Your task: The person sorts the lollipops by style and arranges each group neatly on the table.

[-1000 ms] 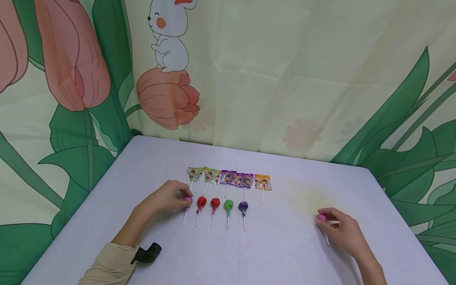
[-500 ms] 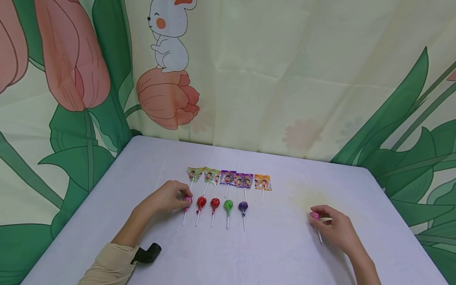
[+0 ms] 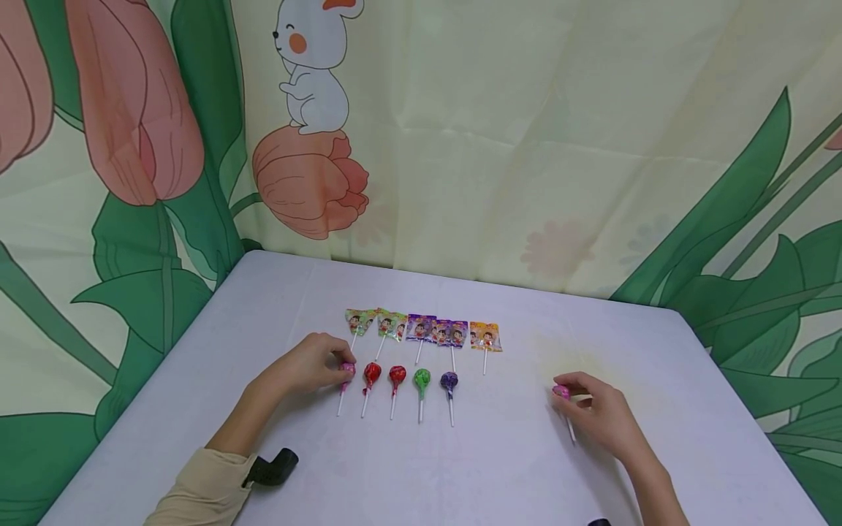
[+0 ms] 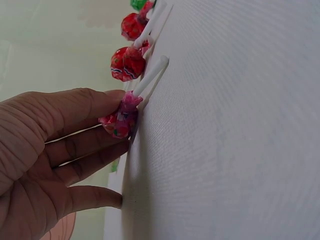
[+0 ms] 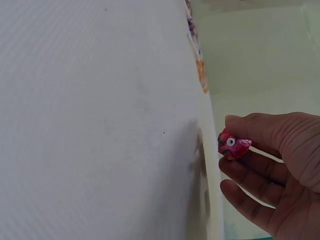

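At the left end of the front row, my left hand (image 3: 314,364) pinches the wrapped head of a pink lollipop (image 4: 122,120) between thumb and fingers; its white stick points toward me along the table. Beside it lie two red lollipops (image 3: 372,374), a green lollipop (image 3: 422,378) and a purple lollipop (image 3: 449,381), evenly spaced. Off to the right, my right hand (image 3: 601,409) holds another pink lollipop (image 5: 233,145) by its head, stick slanting down. In the right wrist view that hand stays above the tabletop, its shadow on the cloth.
Behind the front row lies a row of flat-wrapped lollipops: green packets (image 3: 392,325), purple packets (image 3: 421,328) and an orange packet (image 3: 485,337). The white tablecloth (image 3: 513,467) runs back to a printed curtain (image 3: 487,146). A black wrist device (image 3: 272,467) sits at the left cuff.
My right hand has moved left across the table with its pink lollipop, closer to the row. The left hand and the lying lollipops have stayed put.
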`<state>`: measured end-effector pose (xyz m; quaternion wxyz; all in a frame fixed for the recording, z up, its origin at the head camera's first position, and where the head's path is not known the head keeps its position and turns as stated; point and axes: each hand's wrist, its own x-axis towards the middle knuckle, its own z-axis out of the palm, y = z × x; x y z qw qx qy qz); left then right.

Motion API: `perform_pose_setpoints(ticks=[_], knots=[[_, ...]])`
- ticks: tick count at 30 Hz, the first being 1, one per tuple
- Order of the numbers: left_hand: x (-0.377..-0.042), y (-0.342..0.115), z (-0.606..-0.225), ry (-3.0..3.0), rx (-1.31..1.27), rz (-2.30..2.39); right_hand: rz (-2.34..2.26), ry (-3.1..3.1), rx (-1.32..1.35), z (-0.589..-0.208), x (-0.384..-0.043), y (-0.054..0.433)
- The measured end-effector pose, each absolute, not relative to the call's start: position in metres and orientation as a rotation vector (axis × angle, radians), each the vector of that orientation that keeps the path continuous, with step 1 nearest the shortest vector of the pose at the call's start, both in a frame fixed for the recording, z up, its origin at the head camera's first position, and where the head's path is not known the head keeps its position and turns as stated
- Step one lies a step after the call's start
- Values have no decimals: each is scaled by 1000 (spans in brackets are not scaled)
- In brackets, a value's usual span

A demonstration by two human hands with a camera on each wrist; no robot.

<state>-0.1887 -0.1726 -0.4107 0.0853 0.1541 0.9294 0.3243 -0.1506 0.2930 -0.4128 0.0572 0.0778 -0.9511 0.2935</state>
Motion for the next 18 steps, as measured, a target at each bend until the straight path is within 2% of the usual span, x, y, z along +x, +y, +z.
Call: perform_pose_setpoints(ticks=[18], knots=[[-189, -172, -412, 2775, 445, 962, 935, -2876, 336, -414, -162, 262]])
